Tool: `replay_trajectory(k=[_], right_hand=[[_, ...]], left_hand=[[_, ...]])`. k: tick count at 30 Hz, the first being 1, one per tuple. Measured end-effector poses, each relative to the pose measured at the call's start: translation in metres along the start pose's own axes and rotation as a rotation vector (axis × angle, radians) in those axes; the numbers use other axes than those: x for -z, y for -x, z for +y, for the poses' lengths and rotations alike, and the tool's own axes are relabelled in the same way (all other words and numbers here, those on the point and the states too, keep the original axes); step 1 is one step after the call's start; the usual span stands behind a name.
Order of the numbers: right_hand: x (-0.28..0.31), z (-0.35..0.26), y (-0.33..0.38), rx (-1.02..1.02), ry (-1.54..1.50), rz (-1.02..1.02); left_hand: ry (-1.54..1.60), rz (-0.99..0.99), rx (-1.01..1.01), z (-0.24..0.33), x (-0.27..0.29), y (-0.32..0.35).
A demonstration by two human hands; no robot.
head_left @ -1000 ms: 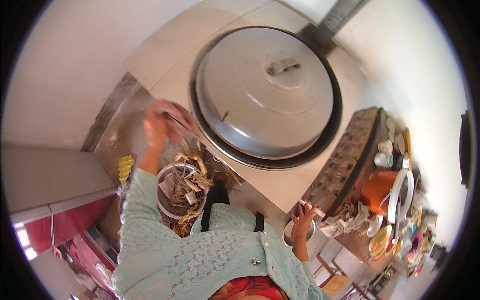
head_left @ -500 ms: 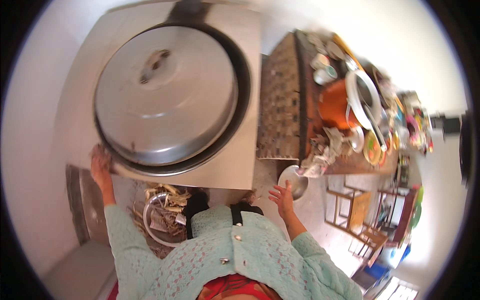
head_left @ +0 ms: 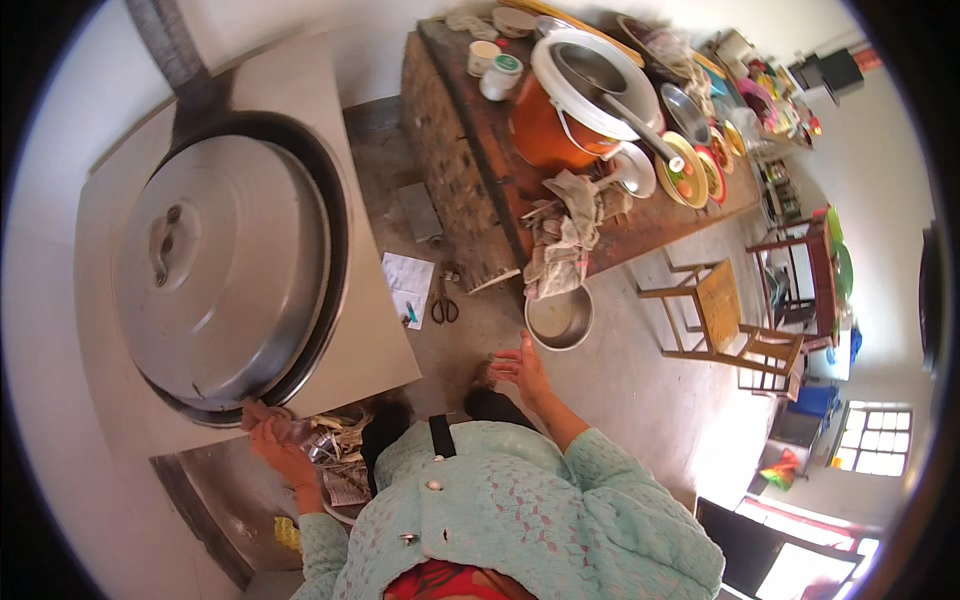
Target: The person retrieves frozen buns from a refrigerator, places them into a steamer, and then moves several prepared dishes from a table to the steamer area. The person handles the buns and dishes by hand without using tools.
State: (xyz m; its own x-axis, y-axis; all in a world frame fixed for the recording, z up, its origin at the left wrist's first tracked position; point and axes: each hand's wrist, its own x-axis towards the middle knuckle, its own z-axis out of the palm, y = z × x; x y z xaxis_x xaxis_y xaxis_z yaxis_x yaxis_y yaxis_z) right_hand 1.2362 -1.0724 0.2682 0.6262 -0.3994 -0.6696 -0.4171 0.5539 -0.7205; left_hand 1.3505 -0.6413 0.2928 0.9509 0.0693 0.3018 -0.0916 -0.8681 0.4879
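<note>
On the left stands a pale stove top (head_left: 375, 365) with a large metal lid (head_left: 235, 260) over a dark-rimmed wok (head_left: 335, 215). At its front edge my left hand (head_left: 284, 452) is closed around what looks like a crumpled brownish rag (head_left: 268, 414), close below the wok's rim. My right hand (head_left: 523, 370) hangs in the air over the floor, its fingers spread and holding nothing. Just beyond that hand a metal basin (head_left: 560, 318) rests below the corner of a wooden table (head_left: 640, 240).
The table carries an orange bucket (head_left: 545, 125) with a ladle (head_left: 625, 110) on top, grey cloths (head_left: 565, 235) and several bowls. Scissors (head_left: 445, 308) and paper (head_left: 408, 285) lie on the floor. Dry stalks (head_left: 345, 450) are by my feet; a wooden chair (head_left: 720, 305) stands right.
My view has swung right, so the stove sits farther left. My left hand has moved rightward along the stove's front edge with the rag. My right hand stays raised and open.
</note>
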Motion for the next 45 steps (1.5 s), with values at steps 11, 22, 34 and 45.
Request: replay_trajectory(k=[11, 22, 34, 45], right_hand=[[0.068, 0.010, -0.001, -0.013, -0.200, 0.079], [0.148, -0.019, -0.025, -0.077, -0.380, 0.104], [0.204, -0.039, 0.010, -0.031, -0.273, 0.100], [0.230, -0.011, 0.096, -0.117, -0.436, 0.278]], left_hand=[[0.069, -0.182, -0.370, 0.151, -0.081, -0.018], [-0.027, -0.156, -0.240, 0.162, -0.110, -0.017], [0.626, -0.289, 0.146, 0.173, -0.128, -0.023], [0.028, -0.286, -0.609, 0.275, -0.062, -0.026]])
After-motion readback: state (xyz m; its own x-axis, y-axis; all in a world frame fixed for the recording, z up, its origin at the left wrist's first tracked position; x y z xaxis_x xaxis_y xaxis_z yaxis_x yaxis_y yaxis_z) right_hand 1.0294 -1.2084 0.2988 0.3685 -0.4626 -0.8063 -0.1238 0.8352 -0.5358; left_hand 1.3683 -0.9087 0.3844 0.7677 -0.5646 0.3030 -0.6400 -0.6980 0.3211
